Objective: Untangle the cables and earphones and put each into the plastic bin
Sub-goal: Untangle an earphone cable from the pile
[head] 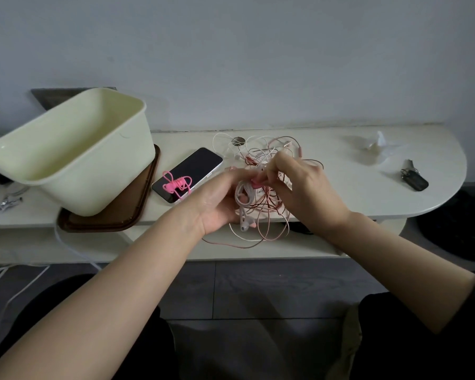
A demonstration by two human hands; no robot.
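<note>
A tangle of white, rose and dark red earphone cables [261, 157] sits over the middle of the pale table, with loops hanging past the front edge. My left hand [220, 204] grips a bunch of the white cords from below, an earbud dangling under the palm. My right hand [296, 182] pinches strands at the top of the same tangle, fingers curled. A cream plastic bin [74, 149] stands tilted at the left, its opening facing me and nothing visible inside. A bright pink wound cable [176, 183] lies on a phone.
The phone [192, 171] lies between bin and tangle. A brown tray [137, 204] is under the bin. Nail clippers [10, 201] lie far left, a dark key fob [413, 179] and crumpled clear plastic [379, 145] far right. A wall runs behind the table [340, 187].
</note>
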